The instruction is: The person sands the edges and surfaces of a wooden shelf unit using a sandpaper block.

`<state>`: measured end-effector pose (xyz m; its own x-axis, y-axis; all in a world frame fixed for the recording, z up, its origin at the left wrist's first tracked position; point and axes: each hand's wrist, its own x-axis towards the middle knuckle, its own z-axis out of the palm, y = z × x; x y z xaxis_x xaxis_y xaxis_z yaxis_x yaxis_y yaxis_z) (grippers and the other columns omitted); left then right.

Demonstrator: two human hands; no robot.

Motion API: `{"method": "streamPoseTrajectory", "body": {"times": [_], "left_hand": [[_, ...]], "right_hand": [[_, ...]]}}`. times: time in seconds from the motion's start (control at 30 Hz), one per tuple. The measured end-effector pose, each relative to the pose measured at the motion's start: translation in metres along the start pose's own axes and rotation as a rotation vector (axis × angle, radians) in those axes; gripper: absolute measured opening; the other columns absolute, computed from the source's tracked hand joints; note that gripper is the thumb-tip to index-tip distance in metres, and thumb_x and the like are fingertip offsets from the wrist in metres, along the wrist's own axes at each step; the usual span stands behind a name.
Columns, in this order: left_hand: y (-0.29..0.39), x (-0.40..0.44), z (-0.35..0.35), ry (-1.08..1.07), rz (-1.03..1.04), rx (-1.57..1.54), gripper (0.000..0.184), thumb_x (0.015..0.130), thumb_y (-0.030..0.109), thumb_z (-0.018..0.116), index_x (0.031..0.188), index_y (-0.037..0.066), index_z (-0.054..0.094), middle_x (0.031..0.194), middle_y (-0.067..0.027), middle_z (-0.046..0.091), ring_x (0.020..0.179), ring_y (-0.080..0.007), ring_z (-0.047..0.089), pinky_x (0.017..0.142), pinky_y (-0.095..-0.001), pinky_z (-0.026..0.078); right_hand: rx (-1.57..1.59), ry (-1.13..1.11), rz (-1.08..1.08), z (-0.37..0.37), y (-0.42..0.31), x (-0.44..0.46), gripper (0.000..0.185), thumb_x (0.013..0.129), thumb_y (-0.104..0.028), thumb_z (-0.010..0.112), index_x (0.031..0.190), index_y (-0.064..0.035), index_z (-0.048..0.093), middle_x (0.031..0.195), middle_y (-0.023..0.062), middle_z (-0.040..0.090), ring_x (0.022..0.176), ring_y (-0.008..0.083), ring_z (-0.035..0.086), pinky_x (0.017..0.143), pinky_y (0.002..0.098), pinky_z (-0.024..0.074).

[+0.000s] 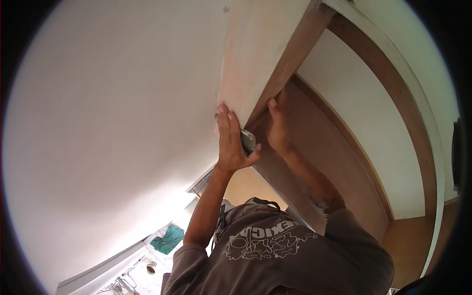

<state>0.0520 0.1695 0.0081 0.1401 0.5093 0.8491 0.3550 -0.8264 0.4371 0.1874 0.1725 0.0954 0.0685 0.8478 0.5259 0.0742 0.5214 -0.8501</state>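
Observation:
My left hand [232, 142] lies over a grey block with a whitish rim [248, 141], with the fingers along the pale strip's lower end and the thumb at the block's side. Under my palm the block is partly hidden. The strip [250, 54] shows faint pink patches and a rough edge against the white surface. To the right, my right hand [279, 125] grips the brown board edge [290, 59]; its thumb is on the near side and the other fingers are mostly hidden.
A large white surface [113, 98] fills the left. At the right is a recess with a curved brown frame [398, 93] and a brown panel [339, 147]. My dark printed shirt [275, 250] is at the bottom. A green cloth [168, 240] and scattered items lie at the lower left.

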Motion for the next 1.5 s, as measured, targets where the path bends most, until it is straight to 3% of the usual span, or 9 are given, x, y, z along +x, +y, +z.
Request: {"method": "streamPoseTrajectory", "body": {"times": [0.13,0.3,0.43,0.6,0.77,0.87,1.1,1.33,1.5], "left_hand": [[0.002,-0.023,-0.004,-0.057,-0.113,-0.106,0.09,0.087,0.016,0.055,0.155,-0.011,0.003,0.159,-0.042,0.0,0.15,-0.0555,0.002,0.122,-0.0564,0.012],[0.028,-0.07,-0.01,-0.163,-0.467,-0.174,0.08,0.087,0.004,0.046,0.157,-0.007,0.008,0.155,-0.0373,0.029,0.145,-0.0485,0.031,0.116,-0.0497,0.033],[0.039,-0.117,-0.015,-0.2,-0.685,-0.099,0.065,0.093,0.003,0.039,0.156,0.0,0.025,0.134,-0.0312,0.058,0.122,-0.0416,0.061,0.099,-0.0433,0.05],[0.073,-0.121,-0.04,-0.135,-0.895,-0.115,0.036,0.096,0.007,0.043,0.127,-0.001,0.057,0.094,-0.0206,0.07,0.082,-0.0303,0.068,0.077,-0.0387,0.052],[0.118,-0.09,-0.05,0.092,-0.782,-0.113,0.028,0.095,0.009,0.045,0.113,-0.003,0.062,0.09,-0.0149,0.07,0.079,-0.0199,0.063,0.074,-0.0347,0.05],[0.128,-0.073,-0.061,0.108,-0.809,-0.152,0.028,0.095,0.012,0.044,0.11,-0.004,0.062,0.095,-0.0112,0.069,0.085,-0.0168,0.06,0.081,-0.0325,0.049],[0.125,-0.066,-0.063,0.11,-0.8,-0.191,0.025,0.094,0.009,0.046,0.107,-0.005,0.063,0.093,-0.0132,0.07,0.087,-0.0182,0.062,0.082,-0.0321,0.05],[0.155,-0.003,-0.054,-0.137,-0.666,-0.248,0.031,0.092,0.007,0.05,0.117,-0.006,0.064,0.098,-0.0134,0.071,0.092,-0.0186,0.065,0.085,-0.0328,0.05],[0.117,0.028,-0.034,-0.258,-0.561,-0.243,0.031,0.092,0.008,0.051,0.116,-0.004,0.066,0.094,-0.0139,0.072,0.088,-0.0186,0.065,0.083,-0.0325,0.05]], "right_hand": [[0.072,-0.017,0.078,-0.003,0.005,0.006,0.072,0.103,-0.032,0.048,0.153,0.0086,0.014,0.156,0.0242,0.026,0.147,0.031,0.023,0.12,0.0377,0.0176],[-0.133,-0.013,0.112,-0.014,0.019,0.01,0.079,0.102,-0.036,0.05,0.153,0.0099,0.011,0.156,0.0281,0.023,0.15,0.0354,0.018,0.121,0.039,0.014],[-0.076,-0.074,0.115,-0.005,0.012,0.01,0.079,0.103,-0.035,0.05,0.156,0.007,0.008,0.16,0.0255,0.018,0.152,0.0325,0.012,0.122,0.0386,0.013],[-0.137,-0.121,0.04,-0.008,-0.007,0.014,0.082,0.101,-0.036,0.051,0.155,0.0073,0.007,0.16,0.0298,0.013,0.153,0.0378,0.007,0.122,0.0431,0.0148],[-0.036,-0.205,0.185,-0.027,-0.041,0.009,0.082,0.099,-0.036,0.055,0.153,0.0087,0.013,0.157,0.0315,0.024,0.148,0.041,0.026,0.118,0.0453,0.0262],[-0.094,-0.228,0.07,-0.031,-0.034,0.017,0.084,0.1,-0.04,0.054,0.154,0.0094,0.014,0.161,0.03,0.018,0.153,0.0382,0.013,0.123,0.0434,0.0157],[-0.313,-0.199,-0.048,-0.033,-0.008,0.023,0.083,0.098,-0.045,0.056,0.147,0.0148,0.028,0.15,0.0359,0.035,0.143,0.0439,0.035,0.117,0.0455,0.0298],[-0.329,-0.399,0.083,-0.053,-0.056,0.021,0.094,0.099,-0.056,0.052,0.153,0.0125,0.017,0.154,0.0355,0.033,0.145,0.0407,0.035,0.119,0.0409,0.0295],[-0.438,-0.507,0.111,-0.073,-0.065,0.02,0.086,0.098,-0.058,0.053,0.148,0.0102,0.033,0.144,0.0333,0.047,0.136,0.0367,0.048,0.113,0.0388,0.0376]]}}
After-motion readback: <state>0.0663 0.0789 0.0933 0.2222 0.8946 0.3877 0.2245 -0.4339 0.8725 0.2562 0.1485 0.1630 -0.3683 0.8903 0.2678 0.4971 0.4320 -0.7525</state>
